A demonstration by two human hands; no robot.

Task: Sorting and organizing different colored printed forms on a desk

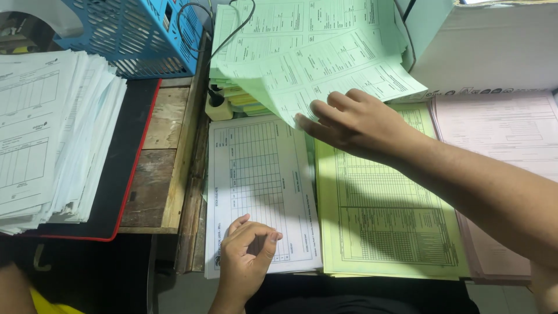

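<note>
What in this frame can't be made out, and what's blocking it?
- Head view: the right hand lifts green sheets; the stack under them is mostly covered.
- The left hand hides the white form's bottom corner; whether the fingers pinch anything is unclear.
- The right forearm crosses the yellow form and the pink stack, which the right edge also cuts.
- The left edge cuts the white pile.
- All print is too small.

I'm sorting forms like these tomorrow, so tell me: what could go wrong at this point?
1. The right hand lifts several green sheets by one corner; they may slide apart or crease.
2. A black cable lies across the green stack and might snag a lifted sheet.
3. The white form under the left hand overhangs the desk's near edge and may slip off.
</note>
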